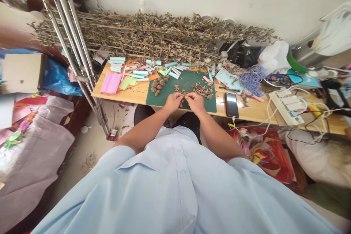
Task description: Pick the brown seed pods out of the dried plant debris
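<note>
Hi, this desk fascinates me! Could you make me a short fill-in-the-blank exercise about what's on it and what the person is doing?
1. The left hand and right hand pinch a bit of dried plant at the near edge of a ____ cutting mat.
2. The smartphone lies to the wearer's ____ of the cutting mat.
3. The metal crutches stand by the wearer's ____ end of the desk.
4. The wearer's shirt is light ____.

Missing words: green; right; left; blue.
</note>
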Demonstrator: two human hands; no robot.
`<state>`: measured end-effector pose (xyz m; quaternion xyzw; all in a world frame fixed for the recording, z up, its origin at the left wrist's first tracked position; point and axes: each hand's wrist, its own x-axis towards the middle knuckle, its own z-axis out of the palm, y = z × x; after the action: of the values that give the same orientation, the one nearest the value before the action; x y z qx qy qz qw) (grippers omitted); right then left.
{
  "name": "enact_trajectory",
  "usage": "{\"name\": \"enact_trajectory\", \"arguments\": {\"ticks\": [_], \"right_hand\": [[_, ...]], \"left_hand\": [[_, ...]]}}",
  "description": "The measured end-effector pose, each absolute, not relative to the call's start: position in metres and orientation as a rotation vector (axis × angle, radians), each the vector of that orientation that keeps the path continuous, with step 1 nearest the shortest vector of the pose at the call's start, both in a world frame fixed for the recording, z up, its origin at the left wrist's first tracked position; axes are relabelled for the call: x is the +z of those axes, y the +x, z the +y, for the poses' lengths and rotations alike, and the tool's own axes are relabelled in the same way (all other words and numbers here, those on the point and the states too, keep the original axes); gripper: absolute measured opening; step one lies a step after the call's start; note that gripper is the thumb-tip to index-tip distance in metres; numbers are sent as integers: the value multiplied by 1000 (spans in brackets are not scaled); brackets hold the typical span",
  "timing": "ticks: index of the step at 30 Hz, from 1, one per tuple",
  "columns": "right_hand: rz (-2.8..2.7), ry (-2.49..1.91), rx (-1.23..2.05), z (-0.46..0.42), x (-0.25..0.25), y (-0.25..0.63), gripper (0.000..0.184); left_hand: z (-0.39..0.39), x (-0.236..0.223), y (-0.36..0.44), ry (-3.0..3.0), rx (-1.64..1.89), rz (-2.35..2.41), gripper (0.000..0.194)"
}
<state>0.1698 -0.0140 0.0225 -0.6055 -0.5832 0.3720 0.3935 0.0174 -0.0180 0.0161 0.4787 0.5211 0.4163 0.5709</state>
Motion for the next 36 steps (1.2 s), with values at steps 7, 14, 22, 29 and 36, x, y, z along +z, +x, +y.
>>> {"name": "enact_trajectory", "arguments": {"ticks": [7,14,22,29,36], "right_hand": [[-1445,-1541,925,-14,22,168,25],[-1337,-1544,916,-12,19,170,27],[-1350,-1538,912,-14,32,169,38],[-1432,-1497,1066,-17,32,160,37],[-1354,-1520,1010,-14,29,165,30]], "left_hand": [[-20,25,17,1104,961,1281,13],[-18,21,16,1009,983,1284,11],[-18,19,16,1035,976,1232,12],[-20,23,15,1146,958,1238,13],[-19,19,15,1167,967,1246,13]]}}
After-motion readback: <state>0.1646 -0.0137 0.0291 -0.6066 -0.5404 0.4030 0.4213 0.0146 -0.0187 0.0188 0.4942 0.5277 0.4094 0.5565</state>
